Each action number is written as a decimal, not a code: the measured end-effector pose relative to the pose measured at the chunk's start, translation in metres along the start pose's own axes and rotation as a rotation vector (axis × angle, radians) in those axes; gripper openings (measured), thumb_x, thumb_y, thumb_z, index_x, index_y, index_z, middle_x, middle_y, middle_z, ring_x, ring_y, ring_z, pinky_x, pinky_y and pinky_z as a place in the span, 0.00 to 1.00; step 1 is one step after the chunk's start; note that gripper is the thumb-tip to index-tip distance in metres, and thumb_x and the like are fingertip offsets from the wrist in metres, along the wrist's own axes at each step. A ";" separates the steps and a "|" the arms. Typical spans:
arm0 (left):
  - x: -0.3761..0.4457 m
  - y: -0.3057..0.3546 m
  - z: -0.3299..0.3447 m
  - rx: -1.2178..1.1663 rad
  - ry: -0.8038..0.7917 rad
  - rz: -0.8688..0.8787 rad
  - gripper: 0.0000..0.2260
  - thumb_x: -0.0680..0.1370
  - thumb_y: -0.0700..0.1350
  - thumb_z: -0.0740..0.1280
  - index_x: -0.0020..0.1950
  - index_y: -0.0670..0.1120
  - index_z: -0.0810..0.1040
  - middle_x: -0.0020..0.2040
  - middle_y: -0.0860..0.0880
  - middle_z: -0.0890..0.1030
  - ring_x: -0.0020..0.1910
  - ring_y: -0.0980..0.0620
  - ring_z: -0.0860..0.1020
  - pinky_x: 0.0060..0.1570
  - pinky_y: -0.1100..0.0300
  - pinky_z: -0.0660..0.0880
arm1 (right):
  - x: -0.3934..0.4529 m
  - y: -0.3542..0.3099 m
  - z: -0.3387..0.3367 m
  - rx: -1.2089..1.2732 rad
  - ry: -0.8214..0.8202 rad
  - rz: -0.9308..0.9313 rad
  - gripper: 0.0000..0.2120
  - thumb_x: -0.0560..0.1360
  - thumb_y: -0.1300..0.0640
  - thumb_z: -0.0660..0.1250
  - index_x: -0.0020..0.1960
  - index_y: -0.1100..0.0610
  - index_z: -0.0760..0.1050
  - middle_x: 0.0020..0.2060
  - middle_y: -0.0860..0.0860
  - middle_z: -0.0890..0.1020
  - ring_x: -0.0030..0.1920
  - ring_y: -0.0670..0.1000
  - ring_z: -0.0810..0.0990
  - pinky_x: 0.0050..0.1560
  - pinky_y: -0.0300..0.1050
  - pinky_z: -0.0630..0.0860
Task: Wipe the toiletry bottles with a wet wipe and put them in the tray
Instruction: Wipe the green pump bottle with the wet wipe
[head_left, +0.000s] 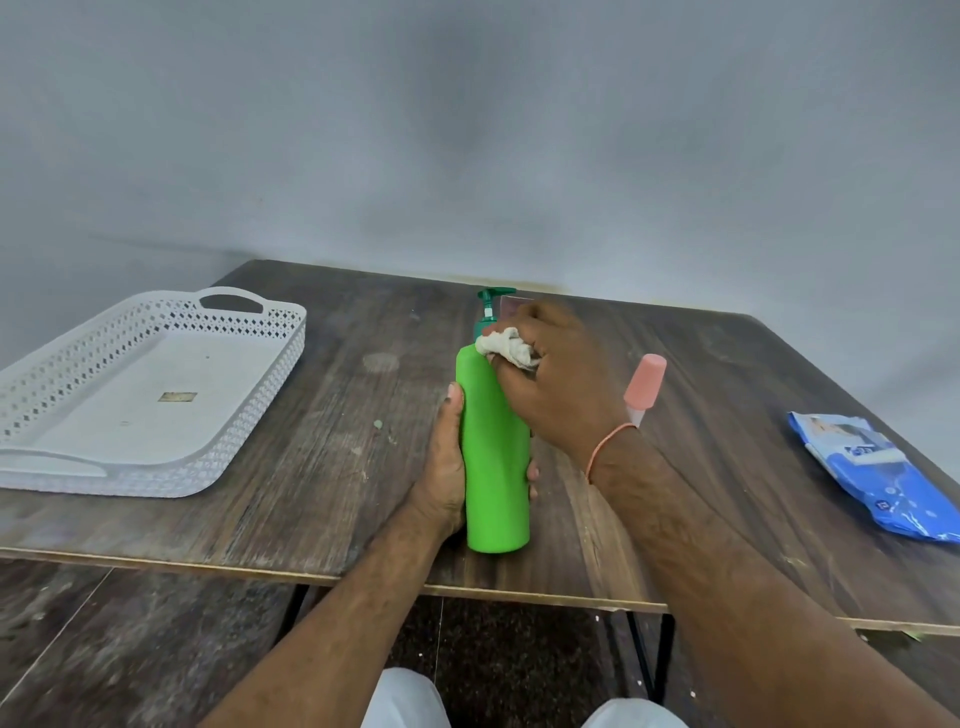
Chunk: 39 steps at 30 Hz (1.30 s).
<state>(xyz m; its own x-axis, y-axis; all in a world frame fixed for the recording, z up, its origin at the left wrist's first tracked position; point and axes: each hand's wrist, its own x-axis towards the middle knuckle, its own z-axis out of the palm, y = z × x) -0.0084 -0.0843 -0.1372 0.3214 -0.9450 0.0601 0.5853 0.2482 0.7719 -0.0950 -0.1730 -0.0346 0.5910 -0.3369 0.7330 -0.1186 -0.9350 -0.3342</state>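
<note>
A bright green pump bottle stands upright near the table's front edge. My left hand grips its body from the left, thumb up along the side. My right hand holds a crumpled white wet wipe against the bottle's shoulder, just below the dark green pump. A second bottle with a pink cap stands right behind my right wrist, its lower part hidden. The white perforated tray lies on the left of the table with nothing in it.
A blue pack of wet wipes lies at the table's right edge. A small clear object stands behind the pump, mostly hidden by my right hand. The dark wooden table ends close in front of me; a grey wall is behind.
</note>
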 end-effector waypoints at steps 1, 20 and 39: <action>0.000 -0.001 0.000 0.011 -0.002 0.004 0.42 0.74 0.76 0.58 0.60 0.39 0.83 0.45 0.35 0.80 0.36 0.40 0.80 0.40 0.49 0.80 | 0.000 -0.003 0.000 -0.035 -0.028 -0.046 0.09 0.74 0.58 0.73 0.52 0.57 0.87 0.48 0.50 0.81 0.49 0.54 0.82 0.50 0.50 0.79; 0.003 0.001 0.001 -0.120 0.154 0.030 0.32 0.87 0.61 0.49 0.53 0.38 0.84 0.46 0.38 0.85 0.45 0.44 0.85 0.49 0.53 0.83 | -0.113 -0.024 0.009 -0.144 -0.210 -0.229 0.06 0.74 0.56 0.74 0.51 0.53 0.86 0.51 0.49 0.80 0.47 0.56 0.75 0.46 0.55 0.77; 0.007 0.001 -0.001 0.087 0.235 0.131 0.20 0.79 0.57 0.67 0.59 0.43 0.83 0.45 0.45 0.88 0.40 0.48 0.85 0.40 0.56 0.82 | -0.159 0.013 -0.007 0.383 -0.048 0.191 0.11 0.75 0.64 0.79 0.56 0.53 0.89 0.54 0.48 0.84 0.54 0.50 0.86 0.54 0.46 0.82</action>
<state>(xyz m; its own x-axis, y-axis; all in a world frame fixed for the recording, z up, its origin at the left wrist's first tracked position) -0.0044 -0.0906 -0.1366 0.5600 -0.8282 0.0225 0.4645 0.3364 0.8192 -0.1955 -0.1322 -0.1510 0.6251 -0.4858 0.6110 0.0702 -0.7446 -0.6639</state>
